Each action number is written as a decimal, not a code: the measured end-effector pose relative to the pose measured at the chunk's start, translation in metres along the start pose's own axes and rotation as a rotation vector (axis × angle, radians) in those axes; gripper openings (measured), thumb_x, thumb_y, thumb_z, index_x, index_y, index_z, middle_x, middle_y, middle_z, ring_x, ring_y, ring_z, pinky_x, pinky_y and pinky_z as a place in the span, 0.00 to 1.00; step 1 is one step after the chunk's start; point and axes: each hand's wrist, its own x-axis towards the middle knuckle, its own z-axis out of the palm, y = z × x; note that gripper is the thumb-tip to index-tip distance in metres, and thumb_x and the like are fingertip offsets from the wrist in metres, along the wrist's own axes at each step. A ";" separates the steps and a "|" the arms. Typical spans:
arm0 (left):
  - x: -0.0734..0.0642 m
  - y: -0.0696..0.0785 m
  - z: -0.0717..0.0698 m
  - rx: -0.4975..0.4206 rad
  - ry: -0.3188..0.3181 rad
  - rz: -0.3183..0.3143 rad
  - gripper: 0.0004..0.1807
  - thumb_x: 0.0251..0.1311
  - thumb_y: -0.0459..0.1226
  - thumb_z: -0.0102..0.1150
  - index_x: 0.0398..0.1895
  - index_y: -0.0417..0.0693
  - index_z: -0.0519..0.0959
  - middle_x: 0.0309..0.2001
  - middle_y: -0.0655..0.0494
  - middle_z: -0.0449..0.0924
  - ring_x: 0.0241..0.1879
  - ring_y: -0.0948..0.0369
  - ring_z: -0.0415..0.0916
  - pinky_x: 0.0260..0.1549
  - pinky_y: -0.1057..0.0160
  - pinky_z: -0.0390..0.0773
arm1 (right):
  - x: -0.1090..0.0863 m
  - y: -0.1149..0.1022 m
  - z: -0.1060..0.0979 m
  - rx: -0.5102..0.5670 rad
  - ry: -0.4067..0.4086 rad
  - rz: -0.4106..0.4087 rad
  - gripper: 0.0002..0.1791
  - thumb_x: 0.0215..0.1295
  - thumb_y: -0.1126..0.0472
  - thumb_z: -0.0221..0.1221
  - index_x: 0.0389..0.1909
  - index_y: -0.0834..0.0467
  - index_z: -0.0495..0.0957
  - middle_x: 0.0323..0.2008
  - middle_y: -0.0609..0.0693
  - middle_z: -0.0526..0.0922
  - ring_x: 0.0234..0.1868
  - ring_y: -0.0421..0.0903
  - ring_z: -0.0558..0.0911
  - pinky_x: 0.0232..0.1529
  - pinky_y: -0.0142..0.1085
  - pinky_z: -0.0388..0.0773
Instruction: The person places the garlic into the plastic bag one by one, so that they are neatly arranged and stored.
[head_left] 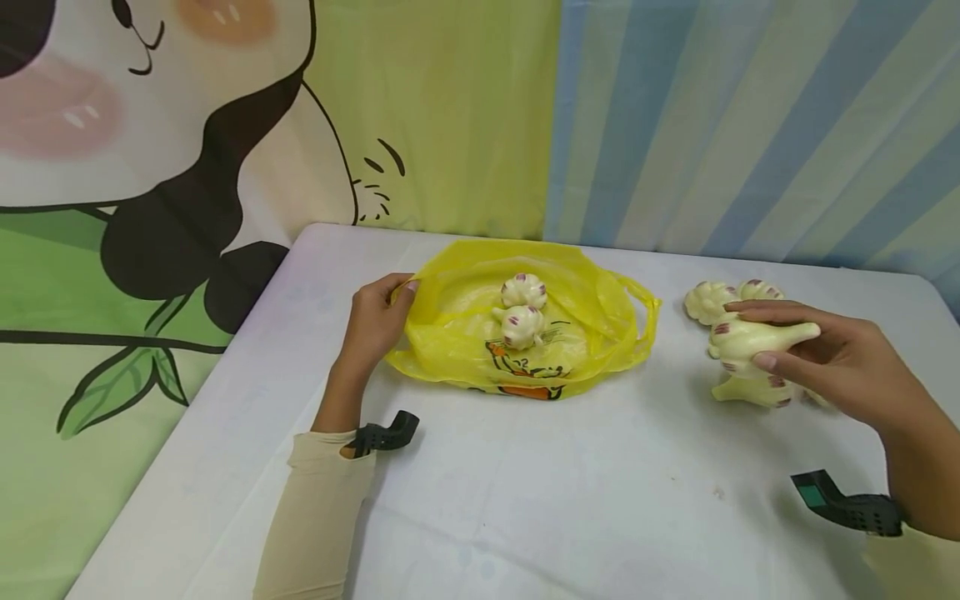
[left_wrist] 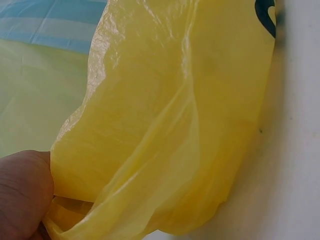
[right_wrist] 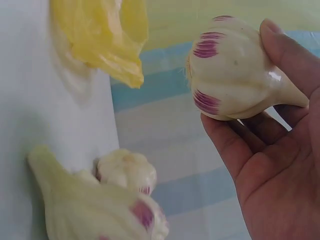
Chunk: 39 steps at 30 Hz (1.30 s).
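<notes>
A yellow plastic bag lies spread with its mouth open on the table, two garlic bulbs inside it. My left hand pinches the left edge of the bag between thumb and fingers; the left wrist view shows the thumb against the yellow film. In my right hand a white garlic bulb with purple streaks is gripped between thumb and fingers, raised over the other bulbs. Beneath and behind it on the table are several more garlic bulbs, partly hidden by the hand.
The white table reaches back to a printed cloth backdrop with a panda and stripes. The bag's handle loop sticks out on its right side, toward the loose bulbs.
</notes>
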 end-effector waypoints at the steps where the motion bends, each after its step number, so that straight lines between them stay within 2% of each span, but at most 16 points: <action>1: 0.000 0.000 0.000 0.000 -0.001 0.001 0.18 0.72 0.44 0.51 0.54 0.42 0.81 0.50 0.50 0.81 0.45 0.57 0.76 0.46 0.56 0.76 | 0.003 -0.002 0.002 0.007 -0.008 -0.001 0.29 0.57 0.83 0.59 0.62 0.67 0.73 0.61 0.43 0.75 0.70 0.38 0.60 0.45 0.20 0.73; 3: 0.000 0.000 0.000 0.002 -0.001 0.002 0.18 0.72 0.44 0.51 0.54 0.42 0.81 0.50 0.50 0.81 0.45 0.57 0.76 0.46 0.56 0.76 | 0.009 -0.006 0.005 0.028 -0.016 -0.006 0.28 0.57 0.82 0.60 0.61 0.67 0.73 0.61 0.43 0.75 0.72 0.40 0.56 0.49 0.20 0.70; 6: 0.001 0.001 -0.001 0.002 -0.003 0.007 0.18 0.72 0.44 0.51 0.54 0.42 0.81 0.49 0.50 0.81 0.44 0.57 0.76 0.45 0.56 0.76 | 0.020 -0.010 0.008 0.071 -0.037 -0.046 0.28 0.56 0.83 0.59 0.60 0.69 0.73 0.62 0.49 0.75 0.69 0.42 0.61 0.49 0.22 0.72; 10: 0.000 0.001 -0.002 0.002 -0.002 0.013 0.18 0.72 0.44 0.51 0.54 0.42 0.81 0.49 0.49 0.81 0.43 0.57 0.75 0.44 0.56 0.75 | 0.033 -0.010 0.012 0.135 -0.077 -0.103 0.28 0.57 0.85 0.57 0.61 0.70 0.72 0.62 0.55 0.74 0.56 0.43 0.76 0.44 0.25 0.76; 13: -0.001 0.001 -0.002 -0.001 -0.008 0.016 0.19 0.72 0.44 0.51 0.55 0.41 0.81 0.49 0.49 0.81 0.43 0.56 0.75 0.44 0.56 0.75 | 0.041 -0.010 0.015 0.141 -0.099 -0.093 0.28 0.59 0.82 0.58 0.62 0.68 0.72 0.62 0.53 0.75 0.46 0.42 0.82 0.40 0.27 0.78; 23: 0.000 0.001 -0.002 -0.010 -0.016 0.030 0.19 0.73 0.43 0.51 0.55 0.40 0.80 0.51 0.48 0.81 0.46 0.55 0.76 0.47 0.55 0.75 | 0.066 -0.014 0.032 0.181 -0.199 -0.064 0.24 0.64 0.75 0.59 0.61 0.64 0.74 0.58 0.52 0.78 0.45 0.44 0.82 0.38 0.30 0.80; 28: 0.000 0.002 -0.002 -0.013 -0.012 0.039 0.19 0.73 0.43 0.50 0.55 0.40 0.80 0.51 0.48 0.81 0.46 0.56 0.76 0.48 0.55 0.75 | 0.080 -0.016 0.041 0.147 -0.215 -0.067 0.22 0.65 0.72 0.60 0.60 0.60 0.76 0.57 0.51 0.78 0.42 0.45 0.82 0.38 0.31 0.80; 32: 0.000 0.001 -0.001 -0.014 -0.010 0.053 0.19 0.73 0.43 0.51 0.55 0.39 0.80 0.50 0.48 0.81 0.44 0.55 0.76 0.46 0.55 0.75 | 0.093 -0.018 0.045 0.144 -0.237 -0.084 0.22 0.65 0.71 0.60 0.60 0.60 0.76 0.58 0.51 0.77 0.42 0.46 0.82 0.39 0.32 0.80; 39: 0.001 -0.001 -0.002 0.001 -0.005 0.070 0.18 0.72 0.43 0.51 0.54 0.40 0.81 0.49 0.48 0.82 0.45 0.56 0.77 0.47 0.55 0.75 | 0.115 -0.029 0.053 0.124 -0.294 0.026 0.21 0.66 0.64 0.62 0.60 0.56 0.77 0.59 0.51 0.75 0.43 0.48 0.82 0.40 0.37 0.81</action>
